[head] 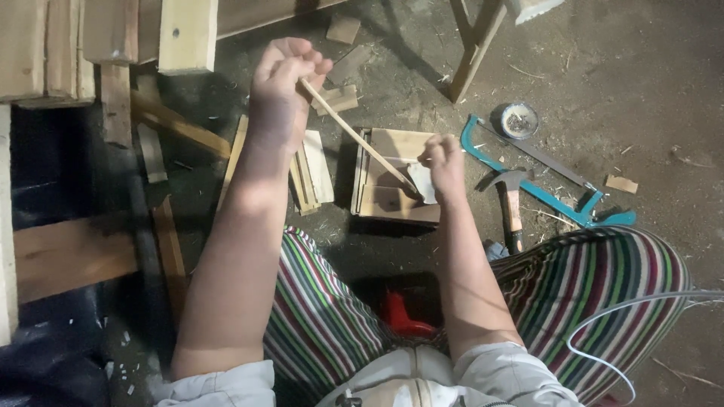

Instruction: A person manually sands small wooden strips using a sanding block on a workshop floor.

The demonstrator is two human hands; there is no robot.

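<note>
While left hand (283,83) grips thin pale wooden stick (354,136), right hand (443,162) pinches small grey sandpaper piece (424,183) at tip; best short, light strokes.

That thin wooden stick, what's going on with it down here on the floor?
A seated person holds the thin wooden stick slantwise: the left hand grips its upper end, and the right hand presses a small pale sheet, possibly sandpaper, against its lower end. This happens above a small wooden box on the dirt floor. A hammer, a teal hacksaw and a small round tin lie to the right, with wood offcuts on the left.
</note>
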